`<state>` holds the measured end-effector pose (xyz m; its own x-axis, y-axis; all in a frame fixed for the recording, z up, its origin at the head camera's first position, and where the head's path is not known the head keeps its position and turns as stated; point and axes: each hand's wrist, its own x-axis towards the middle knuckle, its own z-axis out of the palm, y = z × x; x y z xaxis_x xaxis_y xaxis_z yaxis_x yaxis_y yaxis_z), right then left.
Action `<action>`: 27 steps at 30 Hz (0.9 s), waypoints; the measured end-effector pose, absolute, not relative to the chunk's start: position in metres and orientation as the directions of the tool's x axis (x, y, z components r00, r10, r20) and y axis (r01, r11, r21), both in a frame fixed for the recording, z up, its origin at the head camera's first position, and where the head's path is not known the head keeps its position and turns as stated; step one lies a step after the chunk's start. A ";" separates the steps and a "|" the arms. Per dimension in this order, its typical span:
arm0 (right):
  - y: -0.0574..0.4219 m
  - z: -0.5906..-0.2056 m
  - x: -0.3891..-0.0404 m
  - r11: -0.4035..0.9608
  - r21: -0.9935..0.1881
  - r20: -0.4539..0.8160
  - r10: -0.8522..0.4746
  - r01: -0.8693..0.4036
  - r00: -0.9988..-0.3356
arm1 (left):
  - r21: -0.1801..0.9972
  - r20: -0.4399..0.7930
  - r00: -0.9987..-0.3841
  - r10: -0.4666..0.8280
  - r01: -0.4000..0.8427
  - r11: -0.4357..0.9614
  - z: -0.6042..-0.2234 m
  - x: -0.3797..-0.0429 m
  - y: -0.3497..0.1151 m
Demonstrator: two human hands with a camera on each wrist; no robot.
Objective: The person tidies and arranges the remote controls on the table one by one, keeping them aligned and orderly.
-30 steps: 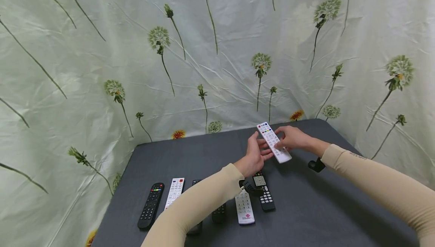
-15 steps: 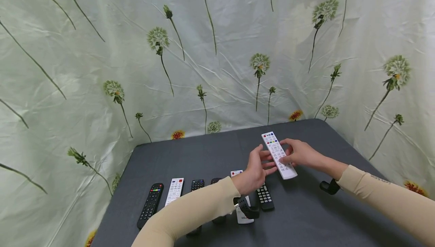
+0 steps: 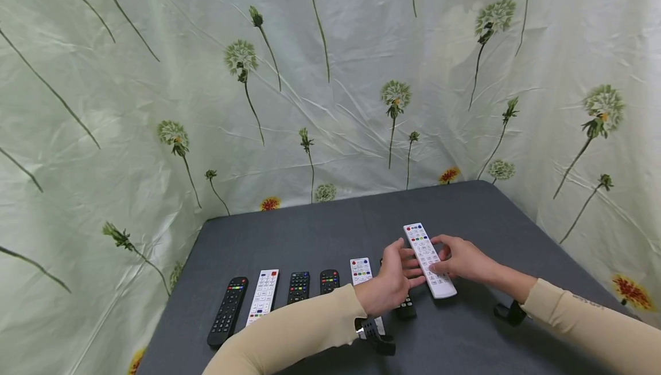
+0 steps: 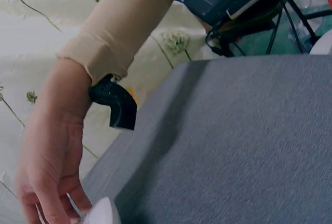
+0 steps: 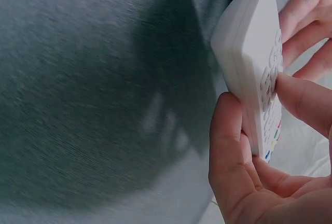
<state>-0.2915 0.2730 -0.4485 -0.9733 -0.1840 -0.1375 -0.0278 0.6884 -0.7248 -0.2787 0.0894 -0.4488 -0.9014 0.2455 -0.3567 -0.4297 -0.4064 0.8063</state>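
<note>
A white remote control [image 3: 427, 257] with coloured buttons is held tilted above the dark table. My right hand [image 3: 462, 261] pinches its lower half from the right, thumb on the buttons and fingers behind, as the right wrist view shows. My left hand [image 3: 393, 277] is at the remote's left side, palm turned toward it and fingers extended; whether they touch it is unclear. Under the left hand lie a partly covered white remote [image 3: 361, 270] and a mostly hidden black remote [image 3: 407, 309]. In the left wrist view only the white remote's rounded end [image 4: 104, 213] shows.
On the dark grey table [image 3: 289, 234], a row of remotes runs leftward: a small black one [image 3: 329, 281], another black one [image 3: 298, 288], a white one [image 3: 264, 293] and a long black one [image 3: 227, 312]. My left sleeve [image 3: 294, 329] covers some lower ends. Flower-printed cloth [image 3: 341, 111] hangs behind.
Both hands have come down and nearer with the white remote, shifting slightly right. The right hand keeps its pinch. More of the row's upper ends now shows past the left forearm.
</note>
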 end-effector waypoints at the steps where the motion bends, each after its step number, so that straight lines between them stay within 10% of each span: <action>1: 0.273 -0.451 -0.291 0.687 -0.727 -0.143 -0.182 -0.022 -0.973 | 0.802 -0.359 -0.899 0.252 -0.435 -0.410 -0.449 -0.277 0.090; 27: 0.274 -0.470 -0.276 0.649 -0.758 -0.207 -0.155 0.058 -0.966 | 0.770 -0.399 -0.850 0.344 -0.515 -0.377 -0.460 -0.270 0.092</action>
